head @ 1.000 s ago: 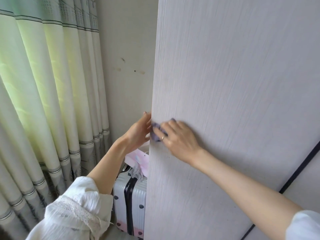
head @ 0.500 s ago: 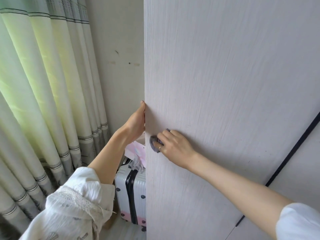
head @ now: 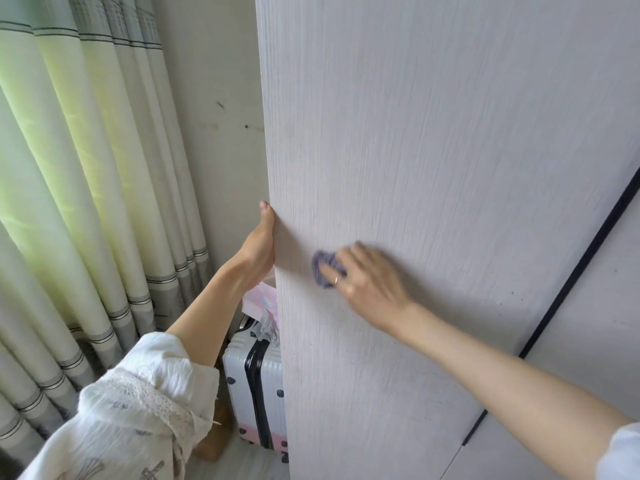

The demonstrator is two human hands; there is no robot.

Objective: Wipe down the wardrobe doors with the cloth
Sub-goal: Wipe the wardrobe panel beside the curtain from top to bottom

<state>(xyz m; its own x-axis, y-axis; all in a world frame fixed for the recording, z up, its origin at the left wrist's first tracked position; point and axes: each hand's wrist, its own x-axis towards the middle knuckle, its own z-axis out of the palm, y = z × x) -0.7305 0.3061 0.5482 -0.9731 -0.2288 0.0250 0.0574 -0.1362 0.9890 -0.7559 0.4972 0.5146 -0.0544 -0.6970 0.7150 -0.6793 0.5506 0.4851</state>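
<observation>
Pale wood-grain wardrobe door [head: 433, 168] fills the view, one hand steadying its edge while the other presses a cloth to it.

Left hand [head: 258, 252] grasps the door's free edge at about nine o'clock, thumb up along the front and the fingers hidden behind. Right hand [head: 369, 280], blurred, lies fairly flat at about four o'clock of centre, its fingers bent over a bunched purple cloth [head: 325, 270] held against the panel, with a ring on one finger. Green-lit curtains [head: 86, 185] hang at nine o'clock, and a dotted white suitcase [head: 256, 386] stands behind the door at seven.
</observation>
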